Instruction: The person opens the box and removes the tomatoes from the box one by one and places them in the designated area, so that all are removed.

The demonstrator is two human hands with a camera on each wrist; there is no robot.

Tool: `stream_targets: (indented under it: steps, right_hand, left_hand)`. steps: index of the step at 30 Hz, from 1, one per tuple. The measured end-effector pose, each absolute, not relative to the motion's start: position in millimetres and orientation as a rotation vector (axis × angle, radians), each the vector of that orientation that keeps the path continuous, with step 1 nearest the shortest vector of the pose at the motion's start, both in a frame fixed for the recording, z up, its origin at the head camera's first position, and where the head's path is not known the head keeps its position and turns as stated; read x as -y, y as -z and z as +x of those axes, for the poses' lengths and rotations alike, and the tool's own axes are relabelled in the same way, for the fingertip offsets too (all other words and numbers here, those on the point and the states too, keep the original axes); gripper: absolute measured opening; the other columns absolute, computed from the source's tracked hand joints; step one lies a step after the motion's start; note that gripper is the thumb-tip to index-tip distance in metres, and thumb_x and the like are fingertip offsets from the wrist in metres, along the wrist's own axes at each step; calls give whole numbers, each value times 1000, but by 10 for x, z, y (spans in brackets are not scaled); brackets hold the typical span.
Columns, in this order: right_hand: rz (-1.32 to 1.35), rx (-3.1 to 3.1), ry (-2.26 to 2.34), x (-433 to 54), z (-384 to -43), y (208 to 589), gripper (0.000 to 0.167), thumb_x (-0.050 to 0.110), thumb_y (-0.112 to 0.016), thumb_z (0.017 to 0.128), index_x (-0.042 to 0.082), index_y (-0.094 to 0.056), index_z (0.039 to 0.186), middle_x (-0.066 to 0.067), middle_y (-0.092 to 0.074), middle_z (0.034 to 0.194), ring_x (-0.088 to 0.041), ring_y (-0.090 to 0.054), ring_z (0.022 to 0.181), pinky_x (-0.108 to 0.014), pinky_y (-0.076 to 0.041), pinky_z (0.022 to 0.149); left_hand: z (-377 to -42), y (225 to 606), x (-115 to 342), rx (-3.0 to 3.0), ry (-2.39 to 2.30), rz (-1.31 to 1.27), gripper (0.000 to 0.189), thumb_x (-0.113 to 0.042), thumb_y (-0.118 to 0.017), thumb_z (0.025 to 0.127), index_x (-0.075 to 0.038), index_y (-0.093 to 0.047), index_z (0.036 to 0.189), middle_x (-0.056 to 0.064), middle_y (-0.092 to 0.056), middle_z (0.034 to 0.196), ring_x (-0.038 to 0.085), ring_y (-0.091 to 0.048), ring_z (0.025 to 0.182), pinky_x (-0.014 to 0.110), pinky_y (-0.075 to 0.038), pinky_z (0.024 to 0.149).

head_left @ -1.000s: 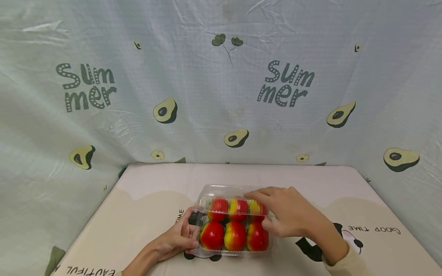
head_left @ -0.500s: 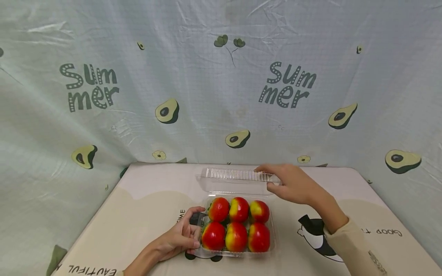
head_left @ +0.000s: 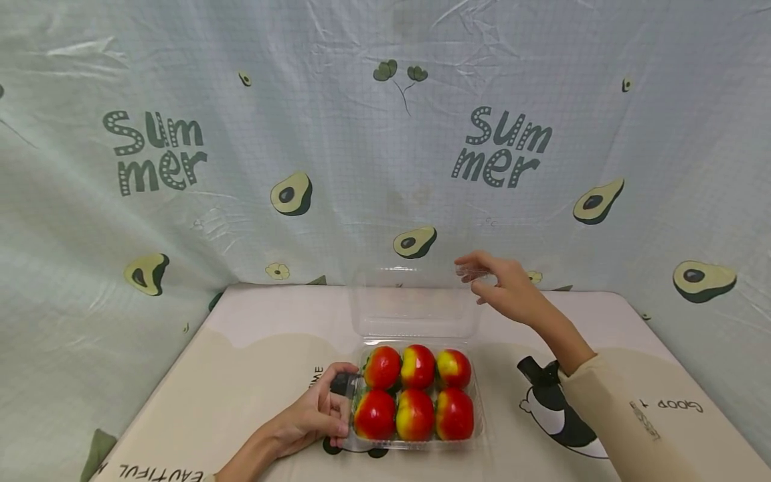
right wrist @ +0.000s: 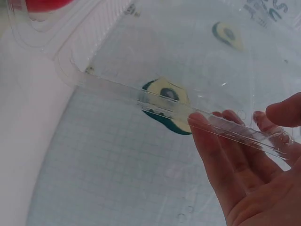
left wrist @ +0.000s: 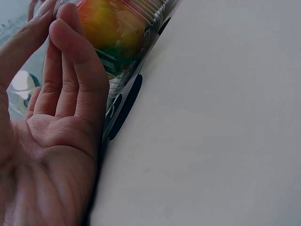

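A clear plastic clamshell box (head_left: pixel 480 402) stands on the table with several round red-and-yellow fruits (head_left: pixel 415 415) in two rows. Its hinged clear lid (head_left: pixel 415 304) is raised nearly upright at the back. My left hand (head_left: pixel 319 412) grips the box's left side, thumb toward the front and fingers along the wall. In the left wrist view, one fruit (left wrist: pixel 113 28) with green at its base shows through the plastic beside the fingers. My right hand (head_left: pixel 502 284) holds the lid's right edge near its upper corner. The right wrist view shows fingers (right wrist: pixel 207 141) against the lid's side wall.
The table (head_left: pixel 265 368) has a pale cover with cartoon prints and lettering. Behind it hangs a curtain (head_left: pixel 337 134) printed with avocados and "summer", which also closes in both sides.
My right hand has swung the lid up and back from over the fruits to nearly upright. The left hand has stayed on the box's left side.
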State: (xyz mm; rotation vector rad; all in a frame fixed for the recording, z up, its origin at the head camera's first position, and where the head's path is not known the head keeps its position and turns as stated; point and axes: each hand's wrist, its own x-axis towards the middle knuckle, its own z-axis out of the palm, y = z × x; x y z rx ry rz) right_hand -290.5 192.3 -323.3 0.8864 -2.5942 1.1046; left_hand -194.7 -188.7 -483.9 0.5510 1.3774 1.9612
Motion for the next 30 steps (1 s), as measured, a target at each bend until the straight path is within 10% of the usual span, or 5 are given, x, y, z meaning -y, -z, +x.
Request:
stream_targets:
  steps: [30]
  right_hand:
    - [643, 2614, -1626, -1955, -3374, 3850, 71, 2, -50, 102, 6, -12, 162, -33, -54, 143, -48, -64, 123, -34, -61, 89]
  left_hand:
    - [-1930, 4814, 1900, -1383, -1946, 562, 82, 5, -64, 93, -18, -9, 149, -2, -71, 86, 10, -67, 70, 24, -60, 74]
